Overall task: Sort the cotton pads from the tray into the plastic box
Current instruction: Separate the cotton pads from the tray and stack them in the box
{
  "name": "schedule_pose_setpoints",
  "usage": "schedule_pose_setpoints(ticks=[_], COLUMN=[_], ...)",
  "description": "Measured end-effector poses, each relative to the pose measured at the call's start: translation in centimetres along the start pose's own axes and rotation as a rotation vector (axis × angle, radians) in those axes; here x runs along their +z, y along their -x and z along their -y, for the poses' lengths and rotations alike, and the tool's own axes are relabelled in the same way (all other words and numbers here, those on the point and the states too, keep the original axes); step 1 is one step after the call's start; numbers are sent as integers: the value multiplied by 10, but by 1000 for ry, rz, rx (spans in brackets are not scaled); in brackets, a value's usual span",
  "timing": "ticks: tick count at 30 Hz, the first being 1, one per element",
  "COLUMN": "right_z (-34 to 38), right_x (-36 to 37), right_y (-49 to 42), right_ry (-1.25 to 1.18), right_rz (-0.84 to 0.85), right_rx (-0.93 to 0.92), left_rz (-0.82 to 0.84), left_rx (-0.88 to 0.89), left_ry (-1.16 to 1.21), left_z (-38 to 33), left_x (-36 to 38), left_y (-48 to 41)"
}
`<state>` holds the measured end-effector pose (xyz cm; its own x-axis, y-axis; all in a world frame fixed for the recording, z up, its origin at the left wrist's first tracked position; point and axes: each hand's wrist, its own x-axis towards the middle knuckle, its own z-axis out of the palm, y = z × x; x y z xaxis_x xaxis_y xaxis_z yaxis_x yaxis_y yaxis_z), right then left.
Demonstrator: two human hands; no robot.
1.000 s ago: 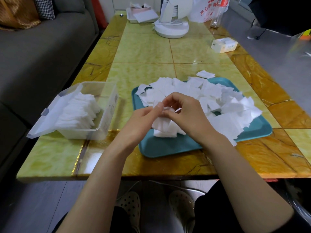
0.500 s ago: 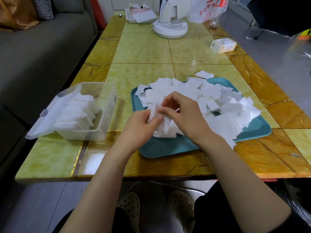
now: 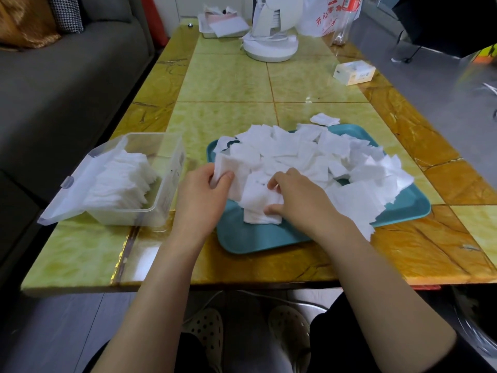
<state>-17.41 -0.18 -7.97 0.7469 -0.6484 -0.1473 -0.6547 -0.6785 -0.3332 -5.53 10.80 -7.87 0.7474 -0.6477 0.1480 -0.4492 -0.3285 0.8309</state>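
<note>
Head view: left hand [image 3: 200,195] grips gathered stack [image 3: 231,170] centre-left, probably batching for one trip. Right hand [image 3: 298,200] pinches cotton pads [image 3: 309,154] on tray [image 3: 255,238], centre. Plastic box [image 3: 166,189] sits left, lid open, part-filled.

Soft, even indoor light falls brightest on the glossy table [image 3: 223,84], which shows pale glare toward its far end. The pads [image 3: 309,154] wash out nearly white. Sofa [image 3: 67,84] and floor [image 3: 53,332] stay dim. Wide-angle distortion bends the edges; the right margin smears.
</note>
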Motion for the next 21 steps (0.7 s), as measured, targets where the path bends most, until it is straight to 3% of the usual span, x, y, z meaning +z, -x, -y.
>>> schedule_pose_setpoints(ticks=[9,13,21], right_z=[6,7,14], right_x=[11,15,17], right_y=[-7,-11,-18], right_ry=[35,-85,-68], right_rz=[-59,-72,-185], right_rx=[-146,-141,-199], left_rz=[-2,-7,-12], left_rx=[0,0,-3], left_ry=[-16,-24,-21], left_z=[0,1,2], left_x=[1,1,0], left_y=[0,0,-1])
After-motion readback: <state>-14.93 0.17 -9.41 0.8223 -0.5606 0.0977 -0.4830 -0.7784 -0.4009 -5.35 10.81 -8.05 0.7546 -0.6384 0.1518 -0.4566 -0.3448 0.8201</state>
